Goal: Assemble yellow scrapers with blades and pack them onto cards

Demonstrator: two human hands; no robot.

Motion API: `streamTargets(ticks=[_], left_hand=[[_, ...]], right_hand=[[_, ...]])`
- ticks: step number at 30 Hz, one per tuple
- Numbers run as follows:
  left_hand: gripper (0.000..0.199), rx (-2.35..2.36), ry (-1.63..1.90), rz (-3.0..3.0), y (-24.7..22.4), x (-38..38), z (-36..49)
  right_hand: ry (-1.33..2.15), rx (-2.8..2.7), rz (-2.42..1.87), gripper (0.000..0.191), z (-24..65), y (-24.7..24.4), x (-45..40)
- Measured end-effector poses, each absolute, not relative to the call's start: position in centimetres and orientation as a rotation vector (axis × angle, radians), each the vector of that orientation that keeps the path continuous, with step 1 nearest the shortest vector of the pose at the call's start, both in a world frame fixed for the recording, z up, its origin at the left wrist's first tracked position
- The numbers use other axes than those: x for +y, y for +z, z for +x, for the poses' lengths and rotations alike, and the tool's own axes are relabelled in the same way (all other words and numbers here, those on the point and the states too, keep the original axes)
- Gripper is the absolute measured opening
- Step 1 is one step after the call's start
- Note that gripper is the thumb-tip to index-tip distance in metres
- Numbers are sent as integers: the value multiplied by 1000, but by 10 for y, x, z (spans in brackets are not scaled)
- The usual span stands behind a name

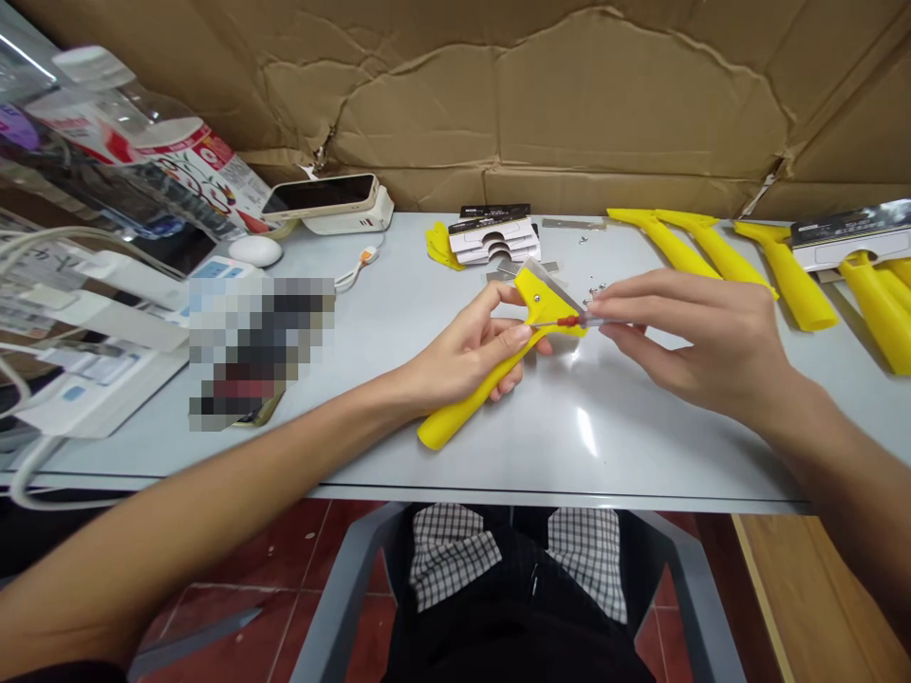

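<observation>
The left hand (466,356) is curled around the yellow plastic scraper (478,398), just below the middle of the table (604,455). Its fingers wrap the handle from beneath, and the thumb lies on top near the wide head. This grip seems to brace the tool, with the long handle angled down toward the lower left and the head raised toward the other hand.

The right hand (694,337) comes in from the right, its thumb and fingertips pressed together in a pinch on the small screwdriver (567,322). The screwdriver has a red band and a clear grip, and its thin shaft reaches left across the yellow head toward the left thumb. Holding it this way, at the fingertips, suits fine work over a small spot.

The scraper's head is bright yellow and broad, with a metal blade (548,280) along its upper edge. The handle looks smooth and unmarked.

A few small screws (596,287) lie on the table just above the hands, within easy reach. Farther up, a stack of cardboard packaging cards (492,237) sits near the back edge. More yellow handles (787,275) lie in a row at the upper right, set apart from the work. At the upper left, a phone (320,194) rests on a white power bank (348,216), beside a white mouse (254,250).
</observation>
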State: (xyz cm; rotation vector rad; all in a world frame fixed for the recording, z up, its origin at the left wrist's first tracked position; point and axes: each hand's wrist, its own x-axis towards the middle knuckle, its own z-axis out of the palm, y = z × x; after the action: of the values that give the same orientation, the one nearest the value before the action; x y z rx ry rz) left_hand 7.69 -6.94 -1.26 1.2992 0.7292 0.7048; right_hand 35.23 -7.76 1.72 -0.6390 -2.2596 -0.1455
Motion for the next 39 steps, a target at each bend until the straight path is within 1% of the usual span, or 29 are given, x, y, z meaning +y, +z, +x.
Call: streamTargets(ticks=[4,8,10,15,21,28,39], left_hand=[[33,735,712,1303,-13,-70,77],[34,729,716,1303,-13,-70,77],[34,740,711,1305,-13,-70,77],[34,753,716,1284,-11,-70,77],[31,774,745,1233,-11,-69,78],[32,775,746,1227,-11,-70,78],[31,777,751,1244,-10,-70,79]], right_hand=[[-38,-2288,-706,26,349,7,-77],[-35,-2346,-718,40,347,-3,-75],[-20,-2381,-718,43,346,-7,-74],[1,-2354,-700,36,348,-4,-71],[-149,-2276,-754,30,358,10,-66],[-97,-2300,-846,35,359,6,-68],[-184,-2318,-872,31,358,9,-72]])
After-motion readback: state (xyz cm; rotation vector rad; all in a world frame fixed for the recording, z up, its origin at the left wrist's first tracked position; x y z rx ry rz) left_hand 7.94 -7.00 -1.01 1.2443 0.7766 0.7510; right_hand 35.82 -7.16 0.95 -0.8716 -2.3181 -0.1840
